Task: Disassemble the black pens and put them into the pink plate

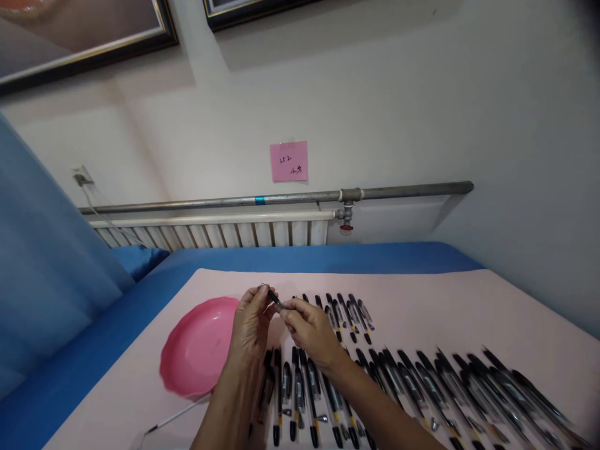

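Both hands meet near the middle of the pink sheet, around a slim black pen part (275, 299). My left hand (249, 319) pinches its upper end, and my right hand (309, 326) grips the lower end between thumb and fingers. Whether it is a whole pen or only a section, I cannot tell. Below my wrists lies a row of black pen parts (294, 390) with clear caps, orange-tinted pieces and small metal tips. A smaller group of pen parts (349, 315) is behind my right hand. To the right, many more pens (469, 387) lie slanted.
A pink scalloped bowl (165, 356) stands left of my left hand. Near it lies a thin white stick (173, 417) with a dark tip. The pink sheet (422, 306) covers a blue surface (375, 256). Behind are a radiator (225, 234) and a pipe with a red valve (346, 229).
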